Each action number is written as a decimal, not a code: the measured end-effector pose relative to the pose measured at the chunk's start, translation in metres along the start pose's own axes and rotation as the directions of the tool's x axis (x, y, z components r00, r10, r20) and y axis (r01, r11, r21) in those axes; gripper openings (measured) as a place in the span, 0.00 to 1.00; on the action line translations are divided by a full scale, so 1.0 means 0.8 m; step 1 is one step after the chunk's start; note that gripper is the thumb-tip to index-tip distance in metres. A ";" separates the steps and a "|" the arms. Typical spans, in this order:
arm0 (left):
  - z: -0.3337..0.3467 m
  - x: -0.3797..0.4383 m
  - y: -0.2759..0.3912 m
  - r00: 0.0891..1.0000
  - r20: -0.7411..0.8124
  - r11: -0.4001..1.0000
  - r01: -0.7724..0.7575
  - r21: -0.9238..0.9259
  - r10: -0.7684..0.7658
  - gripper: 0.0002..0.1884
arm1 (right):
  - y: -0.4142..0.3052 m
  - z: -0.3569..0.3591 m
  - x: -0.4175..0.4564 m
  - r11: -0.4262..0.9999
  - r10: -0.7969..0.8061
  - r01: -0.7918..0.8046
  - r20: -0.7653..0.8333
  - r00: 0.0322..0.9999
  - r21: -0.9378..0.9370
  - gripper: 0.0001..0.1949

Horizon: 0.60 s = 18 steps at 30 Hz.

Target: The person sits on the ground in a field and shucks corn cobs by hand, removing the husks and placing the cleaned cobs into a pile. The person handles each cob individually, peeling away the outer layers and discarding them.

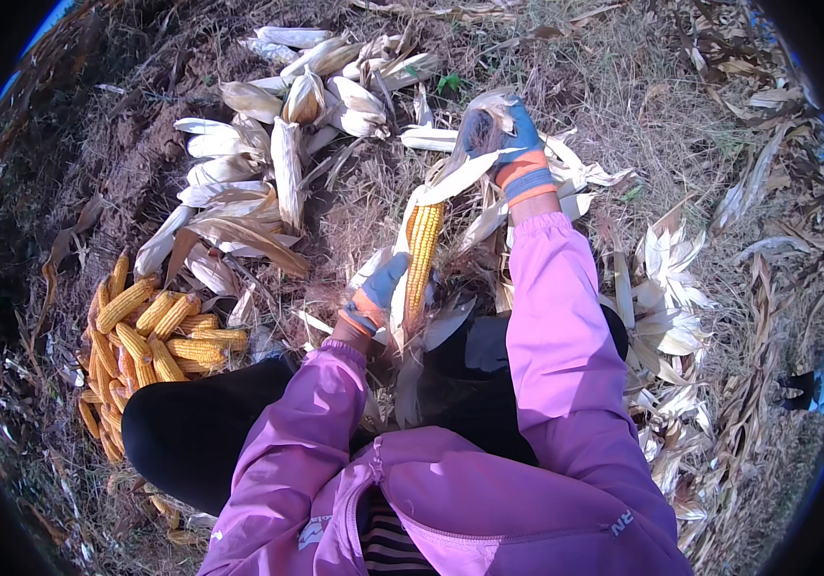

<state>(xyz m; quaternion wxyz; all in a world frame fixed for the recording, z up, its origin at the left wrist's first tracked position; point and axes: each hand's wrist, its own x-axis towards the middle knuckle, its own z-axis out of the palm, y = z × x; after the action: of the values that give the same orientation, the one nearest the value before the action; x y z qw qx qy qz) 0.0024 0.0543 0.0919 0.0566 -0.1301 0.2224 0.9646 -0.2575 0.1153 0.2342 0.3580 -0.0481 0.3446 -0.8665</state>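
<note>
A yellow corn ear point(423, 248) lies half bared in its pale husk before me. My left hand point(383, 288), in a blue and orange work glove, grips the ear and husk near the lower part. Up and to the right, my right hand point(516, 137), gloved alike, is closed on a bunch of pulled-back husk leaves and dark silk point(480, 133). A strip of husk point(462, 180) runs from that hand to the upper end of the ear. The fingertips of both hands are partly hidden.
Husked yellow ears point(156, 324) are heaped at the left beside my knee. Unhusked ears point(286, 169) lie on the dry ground beyond. Loose husks point(671, 324) are scattered at the right, with dry stalks farther out. Another person point(818, 385) is small at the far right edge.
</note>
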 end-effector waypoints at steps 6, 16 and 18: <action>-0.002 0.014 0.000 0.961 -0.207 0.976 -0.154 0.151 0.184 0.24 | 0.062 -0.043 -0.047 0.979 0.103 -0.079 -0.120 0.987 0.190 0.29; -0.038 0.032 -0.001 0.832 -0.432 0.904 -0.176 0.390 0.348 0.15 | 0.183 -0.067 -0.127 0.810 0.124 -0.147 -0.079 0.989 -0.567 0.16; -0.041 0.030 0.002 0.804 -0.353 0.816 -0.259 0.516 0.478 0.13 | 0.181 -0.066 -0.128 0.805 0.193 -0.260 -0.179 0.965 -0.534 0.16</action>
<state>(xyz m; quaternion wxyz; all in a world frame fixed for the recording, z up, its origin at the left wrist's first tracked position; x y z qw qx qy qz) -0.0134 0.0396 0.0573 -0.1645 -0.2947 0.4643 0.8189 -0.1143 0.1383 0.1194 0.4091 -0.0578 0.6035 -0.6820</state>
